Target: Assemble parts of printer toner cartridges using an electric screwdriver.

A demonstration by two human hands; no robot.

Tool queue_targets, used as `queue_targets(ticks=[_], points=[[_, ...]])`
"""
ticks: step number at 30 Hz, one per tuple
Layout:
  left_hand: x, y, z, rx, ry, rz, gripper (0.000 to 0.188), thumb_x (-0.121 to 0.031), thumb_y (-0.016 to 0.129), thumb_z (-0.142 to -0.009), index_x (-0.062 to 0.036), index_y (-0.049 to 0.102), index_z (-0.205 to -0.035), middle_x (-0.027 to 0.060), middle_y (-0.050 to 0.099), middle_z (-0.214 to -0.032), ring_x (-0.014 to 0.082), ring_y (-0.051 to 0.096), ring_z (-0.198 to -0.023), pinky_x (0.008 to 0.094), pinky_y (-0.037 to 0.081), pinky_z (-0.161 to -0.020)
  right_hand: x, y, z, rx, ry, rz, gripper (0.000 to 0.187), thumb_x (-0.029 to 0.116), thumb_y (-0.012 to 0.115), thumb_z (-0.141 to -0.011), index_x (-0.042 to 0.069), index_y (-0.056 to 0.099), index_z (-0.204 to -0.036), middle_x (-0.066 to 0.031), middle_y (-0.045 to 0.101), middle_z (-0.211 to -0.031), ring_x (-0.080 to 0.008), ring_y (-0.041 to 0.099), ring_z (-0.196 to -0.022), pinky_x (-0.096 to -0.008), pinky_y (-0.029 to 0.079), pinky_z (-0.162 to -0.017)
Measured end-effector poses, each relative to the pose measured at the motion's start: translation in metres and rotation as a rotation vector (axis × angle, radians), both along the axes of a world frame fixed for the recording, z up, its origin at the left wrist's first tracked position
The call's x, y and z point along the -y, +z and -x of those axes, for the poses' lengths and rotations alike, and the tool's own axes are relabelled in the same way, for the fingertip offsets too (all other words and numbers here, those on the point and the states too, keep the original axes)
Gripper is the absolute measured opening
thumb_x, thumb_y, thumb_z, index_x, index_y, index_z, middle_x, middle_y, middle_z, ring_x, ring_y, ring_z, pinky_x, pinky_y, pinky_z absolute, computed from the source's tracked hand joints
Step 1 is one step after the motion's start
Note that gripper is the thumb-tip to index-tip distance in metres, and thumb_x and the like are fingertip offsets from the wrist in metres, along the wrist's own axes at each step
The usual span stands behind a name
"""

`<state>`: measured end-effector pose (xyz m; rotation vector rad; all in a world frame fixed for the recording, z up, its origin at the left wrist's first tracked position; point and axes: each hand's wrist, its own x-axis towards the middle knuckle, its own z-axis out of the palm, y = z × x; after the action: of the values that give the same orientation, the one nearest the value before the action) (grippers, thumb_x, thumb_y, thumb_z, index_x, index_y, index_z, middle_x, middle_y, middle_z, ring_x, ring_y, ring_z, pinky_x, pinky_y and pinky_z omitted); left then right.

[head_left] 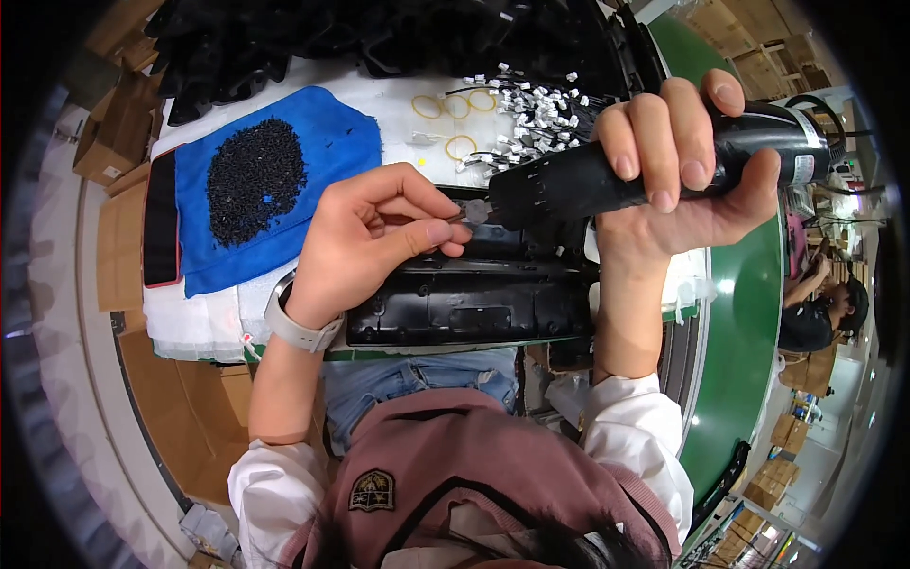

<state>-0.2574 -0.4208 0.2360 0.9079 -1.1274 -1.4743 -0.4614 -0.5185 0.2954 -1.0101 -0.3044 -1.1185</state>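
Note:
My right hand (pixel 668 156) is wrapped round a black corded electric screwdriver (pixel 569 185), held level with its front end pointing left. My left hand (pixel 384 223) is closed in a pinch at the greyish tip (pixel 477 211) of the tool. What lies between thumb and fingers is too small to make out. Beneath both hands lies a long black plastic housing (pixel 464 308) with its ribbed inside facing up, along the near edge of the table. To the left, a heap of small black screws (pixel 254 180) rests on a blue cloth (pixel 346 142).
Several short black cables with white connectors (pixel 540 119) lie beyond the tool, beside several yellow rubber bands (pixel 462 148). Black plastic parts (pixel 265 47) are piled at the back. A dark red-edged phone (pixel 162 218) lies at the left. A green surface (pixel 735 351) runs along the right; another person (pixel 820 308) is farther off.

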Motion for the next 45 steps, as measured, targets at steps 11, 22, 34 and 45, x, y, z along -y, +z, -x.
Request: queue_targets(ticks=[11,22,34,45], points=[[0.000,0.003,-0.003,-0.004,-0.159,0.073,0.032,0.003,0.068,-0.075,0.0027,0.057,-0.106,0.0109,0.068,-0.090,0.0189,0.066,-0.083,0.0264,0.052,-0.073,-0.004,0.007,0.006,0.060,0.013,-0.210,0.031,0.032,0.061,-0.084,0.007,0.051,-0.100,0.0032,0.047,-0.065,-0.0088,0.044,-0.049,-0.0288,0.038,-0.060],[0.044,0.026,0.035,0.330,-0.251,0.179,0.015,-0.005,0.058,-0.087,0.0020,0.062,-0.100,0.0047,0.063,-0.095,0.0105,0.060,-0.086,0.0231,0.048,-0.074,-0.064,0.008,0.144,0.219,-0.166,0.047,0.029,0.020,0.067,-0.084,0.006,0.046,-0.099,0.0000,0.058,-0.060,-0.0085,0.054,-0.040,-0.0245,0.045,-0.043],[0.188,0.012,0.197,1.214,0.134,0.996,0.017,-0.020,0.064,-0.081,-0.0036,0.066,-0.085,0.0141,0.063,-0.079,0.0325,0.062,-0.077,0.0383,0.050,-0.068,-0.111,-0.017,0.191,0.091,-0.221,0.194,0.037,0.019,0.071,-0.080,0.003,0.045,-0.101,-0.0037,0.057,-0.063,-0.0145,0.055,-0.045,-0.0287,0.045,-0.046],[0.212,0.010,0.190,1.199,0.023,0.662,0.028,-0.020,0.076,-0.074,-0.0010,0.067,-0.092,0.0120,0.067,-0.073,0.0229,0.065,-0.064,0.0314,0.052,-0.061,-0.120,-0.044,0.214,0.110,-0.320,0.109,0.031,0.022,0.068,-0.083,0.007,0.042,-0.094,0.0001,0.056,-0.057,-0.0097,0.055,-0.039,-0.0250,0.048,-0.043]])
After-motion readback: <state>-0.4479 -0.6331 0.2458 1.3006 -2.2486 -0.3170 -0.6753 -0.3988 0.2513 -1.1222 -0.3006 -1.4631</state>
